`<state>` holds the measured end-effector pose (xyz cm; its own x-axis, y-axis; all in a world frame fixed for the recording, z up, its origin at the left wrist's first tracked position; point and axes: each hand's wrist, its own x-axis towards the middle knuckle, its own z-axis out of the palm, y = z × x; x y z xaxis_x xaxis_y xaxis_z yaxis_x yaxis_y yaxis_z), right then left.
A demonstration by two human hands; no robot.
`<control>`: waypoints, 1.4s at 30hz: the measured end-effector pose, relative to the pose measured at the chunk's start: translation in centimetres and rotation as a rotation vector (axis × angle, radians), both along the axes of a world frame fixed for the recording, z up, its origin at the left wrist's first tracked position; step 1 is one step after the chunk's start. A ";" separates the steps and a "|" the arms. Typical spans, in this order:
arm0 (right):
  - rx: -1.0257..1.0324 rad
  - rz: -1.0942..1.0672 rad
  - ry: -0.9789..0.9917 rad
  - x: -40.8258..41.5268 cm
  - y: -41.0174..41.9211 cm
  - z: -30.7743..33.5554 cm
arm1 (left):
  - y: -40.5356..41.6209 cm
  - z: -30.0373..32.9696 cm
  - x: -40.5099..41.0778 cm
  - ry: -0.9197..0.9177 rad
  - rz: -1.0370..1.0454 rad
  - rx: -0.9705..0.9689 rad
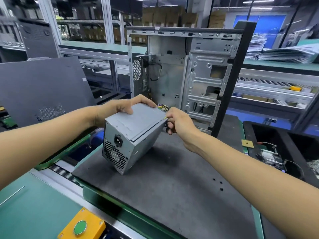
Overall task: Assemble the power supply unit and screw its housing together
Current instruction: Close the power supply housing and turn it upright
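A grey metal power supply unit (131,133) hangs tilted above the dark mat (172,195), its socket and fan grille facing me. My left hand (124,105) grips its far upper edge, fingers curled over the top. At the unit's far right corner my right hand (177,121) pinches the coloured cable bundle (163,107) where it leaves the housing. Behind them an open computer case (198,80) stands upright with its bare metal interior facing me.
A dark grey side panel (43,90) leans at the left. Three small black screws (218,184) lie on the mat to the right. A yellow box with a green button (82,226) sits at the front edge. A black bin with parts (276,152) stands right.
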<state>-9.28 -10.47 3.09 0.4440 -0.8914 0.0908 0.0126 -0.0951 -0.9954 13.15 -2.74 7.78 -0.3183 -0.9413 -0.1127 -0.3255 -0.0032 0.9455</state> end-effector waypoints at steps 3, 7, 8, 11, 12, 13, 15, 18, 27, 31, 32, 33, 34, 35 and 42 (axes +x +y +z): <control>0.025 0.009 0.020 0.4 -0.4 0.5 | 0.3 3.3 -1.4 -0.422 -0.003 -0.089; 0.080 -0.011 -0.008 1.3 -0.7 0.8 | -0.6 4.7 -3.5 -0.908 0.047 -0.080; 0.100 -0.012 -0.009 1.4 -0.8 0.9 | -0.6 4.5 -3.6 -0.921 0.081 -0.086; 0.186 -0.010 -0.027 1.9 -1.0 0.9 | -0.5 3.6 -3.1 -0.857 0.165 -0.156; 0.209 -0.016 -0.038 2.2 -1.0 0.9 | -0.4 3.4 -3.0 -0.853 0.183 -0.182; 0.222 -0.021 -0.039 2.5 -1.1 1.0 | -0.4 3.3 -2.8 -0.850 0.194 -0.200; 0.228 -0.010 -0.004 2.9 -1.3 1.4 | -0.4 3.1 -2.6 -0.826 0.179 -0.204; 0.219 0.056 0.070 3.1 -2.0 2.2 | -0.2 3.0 -2.4 -0.818 0.178 -0.193; 0.180 0.037 0.121 3.5 -1.9 1.6 | -0.1 2.8 -0.6 -0.677 0.143 -0.146; 0.215 0.030 0.134 4.2 -1.6 0.9 | -0.3 2.5 0.0 -0.577 0.146 -0.115; 0.226 0.025 0.120 4.2 -1.6 0.8 | -0.4 2.5 0.1 -0.559 0.143 -0.105; 0.222 0.016 0.111 4.2 -1.6 0.7 | -0.5 2.4 0.2 -0.540 0.141 -0.097; 0.214 0.012 0.106 4.2 -1.6 0.7 | -0.6 2.4 0.2 -0.522 0.138 -0.089; 0.207 0.015 0.102 4.1 -1.6 0.8 | -0.7 2.4 0.2 -0.509 0.133 -0.081; 0.187 0.036 0.097 4.6 -1.3 0.6 | -1.3 2.3 1.0 -0.452 0.029 -0.011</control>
<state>-4.69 -11.80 3.73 0.4749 -0.8719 -0.1196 -0.0846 0.0900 -0.9923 14.16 -4.06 10.07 -0.2133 -0.9510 -0.2240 -0.7059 -0.0085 0.7082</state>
